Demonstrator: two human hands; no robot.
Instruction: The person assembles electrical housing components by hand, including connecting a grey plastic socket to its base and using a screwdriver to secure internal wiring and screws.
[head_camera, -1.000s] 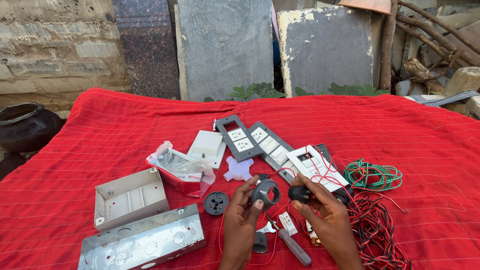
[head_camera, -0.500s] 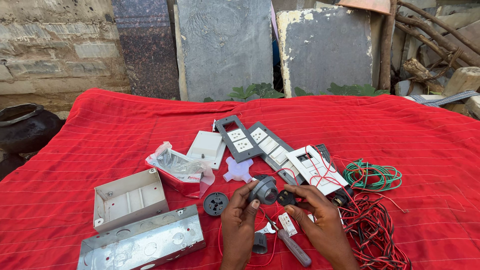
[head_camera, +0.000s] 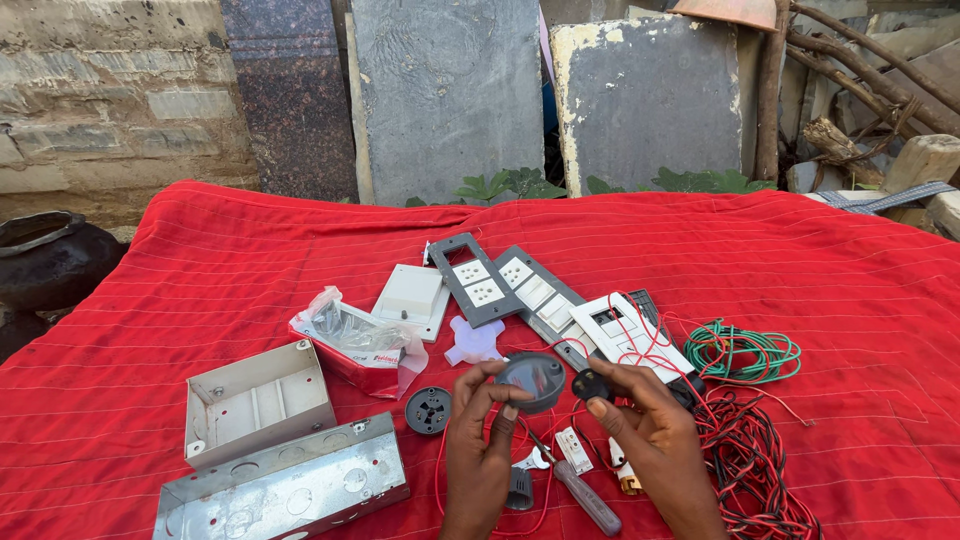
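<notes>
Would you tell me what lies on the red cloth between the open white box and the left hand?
In the head view, a small round black disc lies on the red cloth between the white box and the left hand.

Red cloth (head_camera: 200, 270) with fine ribbed stripes covers the whole surface. Round fitting (head_camera: 533, 380) in the left hand (head_camera: 480, 440) — dark grey, glossy; small part (head_camera: 592, 384) in the right hand (head_camera: 650, 430) — black. Near the cloth's front left corner: silver metal box (head_camera: 285, 490), off-white box (head_camera: 258, 402). Black round disc (head_camera: 428, 410). Mid-cloth: dark grey switch plates (head_camera: 480, 280) with white switches, white plate (head_camera: 412, 296). Toward the right edge: green wire coil (head_camera: 742, 350), red-and-black wire bundle (head_camera: 745, 460). Clear bag (head_camera: 352, 340) with red print.
</notes>
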